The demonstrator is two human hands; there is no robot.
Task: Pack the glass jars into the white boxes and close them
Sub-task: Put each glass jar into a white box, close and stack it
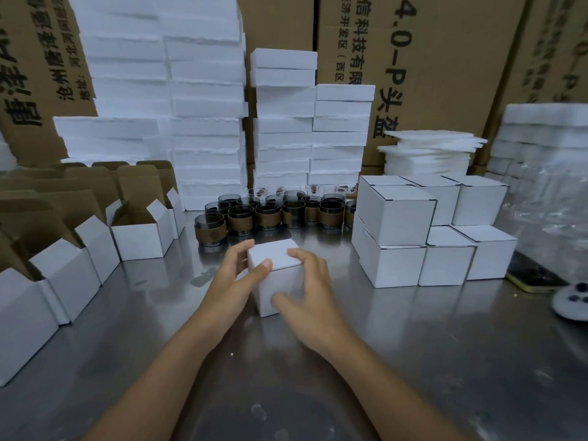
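Note:
A closed white box point(275, 256) stands on the steel table point(127, 313) in the middle. My left hand point(235, 275) grips its left side, thumb on the top edge. My right hand point(305, 288) grips its right side, fingers on the lid and thumb against the front face. Behind the box stand several dark glass jars point(267, 214) with brown sleeves. Open white boxes point(140, 237) with their flaps up line the left side. Closed white boxes point(397, 218) are stacked in two layers at the right.
Tall stacks of white foam blocks point(206, 100) and thin foam sheets point(429, 148) stand at the back before brown cartons point(445, 43). A phone point(534, 278) and a small white device point(572, 303) lie at the right edge, near clear plastic wrap point(550, 202).

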